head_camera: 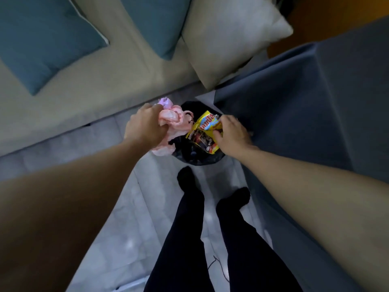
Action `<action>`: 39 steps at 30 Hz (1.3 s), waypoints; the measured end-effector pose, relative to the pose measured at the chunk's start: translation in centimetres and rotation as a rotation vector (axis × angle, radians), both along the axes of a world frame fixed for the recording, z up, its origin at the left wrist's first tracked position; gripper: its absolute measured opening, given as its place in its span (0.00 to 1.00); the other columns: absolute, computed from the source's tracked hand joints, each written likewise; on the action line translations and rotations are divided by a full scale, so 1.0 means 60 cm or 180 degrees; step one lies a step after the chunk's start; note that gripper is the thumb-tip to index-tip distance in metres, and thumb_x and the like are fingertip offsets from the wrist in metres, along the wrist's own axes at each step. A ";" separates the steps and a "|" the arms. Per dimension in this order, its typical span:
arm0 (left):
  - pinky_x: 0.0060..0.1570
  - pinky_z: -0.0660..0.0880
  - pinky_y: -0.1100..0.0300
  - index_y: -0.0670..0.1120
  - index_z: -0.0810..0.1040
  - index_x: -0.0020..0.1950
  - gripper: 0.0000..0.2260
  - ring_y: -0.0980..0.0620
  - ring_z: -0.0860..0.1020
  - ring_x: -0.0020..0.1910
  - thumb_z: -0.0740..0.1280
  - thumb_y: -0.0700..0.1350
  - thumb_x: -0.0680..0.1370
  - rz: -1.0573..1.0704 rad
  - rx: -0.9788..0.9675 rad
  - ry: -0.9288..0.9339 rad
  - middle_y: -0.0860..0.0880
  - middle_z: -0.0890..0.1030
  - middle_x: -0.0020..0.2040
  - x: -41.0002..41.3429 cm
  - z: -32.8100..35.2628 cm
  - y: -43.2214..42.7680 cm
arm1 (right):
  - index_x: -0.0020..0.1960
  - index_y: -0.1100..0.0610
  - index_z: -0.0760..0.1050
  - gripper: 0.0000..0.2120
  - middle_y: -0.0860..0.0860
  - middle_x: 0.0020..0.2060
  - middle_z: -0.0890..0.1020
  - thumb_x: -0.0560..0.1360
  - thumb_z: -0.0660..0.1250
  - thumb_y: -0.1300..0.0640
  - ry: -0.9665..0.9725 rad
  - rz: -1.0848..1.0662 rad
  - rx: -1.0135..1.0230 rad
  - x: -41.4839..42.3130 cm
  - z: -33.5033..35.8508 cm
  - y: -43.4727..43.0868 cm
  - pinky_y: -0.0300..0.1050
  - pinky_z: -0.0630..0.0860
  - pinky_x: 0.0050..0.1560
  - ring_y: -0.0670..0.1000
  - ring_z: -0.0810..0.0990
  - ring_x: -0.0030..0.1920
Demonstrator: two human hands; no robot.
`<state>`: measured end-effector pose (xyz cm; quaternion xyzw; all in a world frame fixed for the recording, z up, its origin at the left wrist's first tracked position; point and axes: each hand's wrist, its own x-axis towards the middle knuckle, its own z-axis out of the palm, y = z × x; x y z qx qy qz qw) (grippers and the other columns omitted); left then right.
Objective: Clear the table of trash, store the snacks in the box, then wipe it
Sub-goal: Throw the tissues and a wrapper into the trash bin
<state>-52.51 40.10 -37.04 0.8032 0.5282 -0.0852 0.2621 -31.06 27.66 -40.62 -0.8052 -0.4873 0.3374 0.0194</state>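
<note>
Head view looks straight down at your two hands over the black-lined bin (197,160), which stands on the floor between the sofa (84,91) and the cloth-covered tabletop (315,91). Your left hand (145,125) is fisted round a pink crumpled wad (171,121) of thin plastic, with a lilac scrap at its far end. The wad hangs at the bin's left rim, partly over the floor. Your right hand (231,135) pinches the yellow snack wrapper (203,131) by its right edge, fingers curled over it, directly above the bin's mouth.

Both pieces look very light and limp, so they will likely flutter rather than drop true, and the wad may spring open and catch the rim. The wrapper's glossy film is probably slippery; a pinch at a crimped edge seems the surest hold. You appear to be at the trash step. Bring the left hand further over the opening before you let go.
</note>
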 end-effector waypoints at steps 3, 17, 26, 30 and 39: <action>0.48 0.74 0.44 0.48 0.78 0.61 0.15 0.31 0.78 0.52 0.67 0.47 0.75 0.0046 -0.0026 0.0127 0.39 0.78 0.53 -0.009 -0.037 -0.006 | 0.65 0.55 0.71 0.16 0.54 0.65 0.75 0.79 0.65 0.52 0.0146 0.0005 -0.0121 -0.009 -0.046 -0.005 0.53 0.73 0.60 0.58 0.74 0.64; 0.44 0.73 0.48 0.47 0.79 0.58 0.13 0.33 0.78 0.50 0.68 0.46 0.74 0.0018 -0.0314 -0.0043 0.42 0.79 0.53 0.070 -0.102 -0.050 | 0.78 0.55 0.61 0.29 0.55 0.76 0.65 0.80 0.62 0.46 0.0093 -0.0540 -0.0254 0.060 -0.061 -0.064 0.58 0.61 0.74 0.57 0.62 0.75; 0.65 0.71 0.46 0.50 0.62 0.80 0.38 0.40 0.70 0.71 0.74 0.55 0.74 -0.0283 -0.1122 -0.0085 0.43 0.66 0.76 0.167 -0.134 -0.074 | 0.80 0.52 0.54 0.33 0.53 0.80 0.55 0.81 0.58 0.41 0.0075 -0.0672 -0.0389 0.106 -0.049 -0.093 0.55 0.56 0.77 0.56 0.55 0.79; 0.72 0.65 0.48 0.52 0.51 0.83 0.45 0.43 0.62 0.78 0.74 0.58 0.74 -0.0487 -0.1279 0.0141 0.48 0.53 0.83 0.177 -0.140 -0.072 | 0.80 0.52 0.54 0.33 0.54 0.80 0.56 0.81 0.58 0.41 0.0136 -0.0657 -0.0360 0.109 -0.052 -0.089 0.56 0.55 0.77 0.56 0.54 0.79; 0.75 0.59 0.50 0.50 0.52 0.83 0.39 0.42 0.57 0.80 0.68 0.58 0.78 -0.0715 -0.1065 0.0317 0.45 0.53 0.82 0.171 -0.115 -0.058 | 0.81 0.52 0.52 0.32 0.53 0.80 0.54 0.82 0.56 0.42 0.0245 -0.0573 -0.0313 0.096 -0.028 -0.076 0.54 0.54 0.78 0.56 0.52 0.79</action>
